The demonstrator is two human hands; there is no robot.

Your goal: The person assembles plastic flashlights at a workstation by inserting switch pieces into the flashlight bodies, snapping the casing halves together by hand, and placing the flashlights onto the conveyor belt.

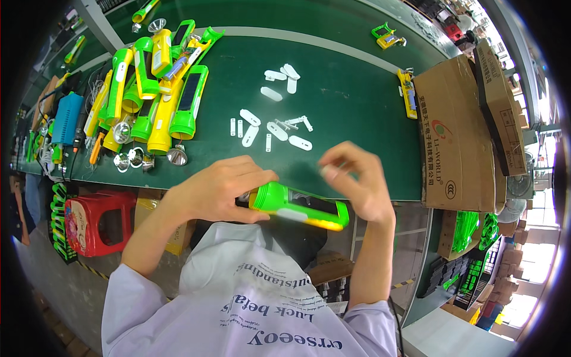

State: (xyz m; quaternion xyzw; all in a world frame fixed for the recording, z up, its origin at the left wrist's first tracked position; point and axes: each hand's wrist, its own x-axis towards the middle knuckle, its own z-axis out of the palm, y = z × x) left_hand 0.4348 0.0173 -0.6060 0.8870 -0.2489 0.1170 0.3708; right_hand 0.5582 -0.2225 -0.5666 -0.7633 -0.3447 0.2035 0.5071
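Note:
My left hand (229, 189) is closed round the head end of a green and yellow flashlight (300, 206) at the table's near edge. The flashlight lies sideways, with a dark panel on its upper face and a white strip along its side. Above its far right end hovers my right hand (360, 181), apart from it. Its fingers are bent and smeared by motion, so whether they pinch anything is unclear. Beyond both hands, small white plastic covers (300, 143) and narrow white strips (268, 143) are scattered on the green table (351, 119).
Several green and yellow flashlights (190, 104) are piled at the left, with loose reflectors (177, 156) before them. A blue tool (67, 119) stands further left. At the right is a cardboard box (455, 137), with a yellow flashlight part (408, 94) beside it. A red stool (101, 223) is below left.

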